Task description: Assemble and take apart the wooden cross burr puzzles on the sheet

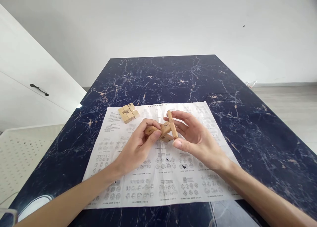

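My left hand [135, 147] pinches a small cluster of wooden burr puzzle pieces [165, 129] between thumb and fingers. One face of the cluster bears a printed 2. At its right side a slim wooden puzzle piece [173, 127] stands crosswise, touching the cluster. My right hand [198, 136] spans this piece, thumb at its near end and fingertips by its far end. Both hands are above a printed instruction sheet [148, 194]. Further left on the sheet lie several wooden puzzle pieces [128, 114] side by side, with a 3 and a 2 showing.
The sheet, covered in small diagrams, lies on a dark blue marbled table [158, 78]. A white perforated chair [27, 151] stands at the left, near a white cabinet [42, 68] with a black handle. A round white object [34, 208] is at the lower left.
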`<control>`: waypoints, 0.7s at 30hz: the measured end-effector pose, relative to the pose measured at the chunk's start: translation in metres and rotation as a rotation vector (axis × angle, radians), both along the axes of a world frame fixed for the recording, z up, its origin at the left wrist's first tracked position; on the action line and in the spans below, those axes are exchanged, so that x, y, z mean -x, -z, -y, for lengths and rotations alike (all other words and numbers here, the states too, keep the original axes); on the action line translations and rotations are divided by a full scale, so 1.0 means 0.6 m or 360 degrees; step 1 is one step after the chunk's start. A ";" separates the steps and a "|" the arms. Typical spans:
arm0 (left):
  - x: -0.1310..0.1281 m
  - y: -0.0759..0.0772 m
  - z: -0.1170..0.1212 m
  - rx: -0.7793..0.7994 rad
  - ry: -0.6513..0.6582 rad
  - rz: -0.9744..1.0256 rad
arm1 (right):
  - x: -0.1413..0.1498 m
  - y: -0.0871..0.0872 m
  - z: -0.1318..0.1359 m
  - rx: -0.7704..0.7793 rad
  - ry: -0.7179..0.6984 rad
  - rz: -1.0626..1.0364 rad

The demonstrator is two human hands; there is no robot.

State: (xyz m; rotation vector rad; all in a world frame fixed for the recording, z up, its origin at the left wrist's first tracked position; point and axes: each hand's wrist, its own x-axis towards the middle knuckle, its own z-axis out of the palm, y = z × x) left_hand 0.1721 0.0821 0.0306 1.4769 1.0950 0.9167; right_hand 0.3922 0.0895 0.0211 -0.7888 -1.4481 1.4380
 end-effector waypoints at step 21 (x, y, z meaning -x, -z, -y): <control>-0.003 -0.007 0.010 0.0214 0.0138 0.0124 | 0.017 0.009 0.026 -0.0634 0.0177 0.0789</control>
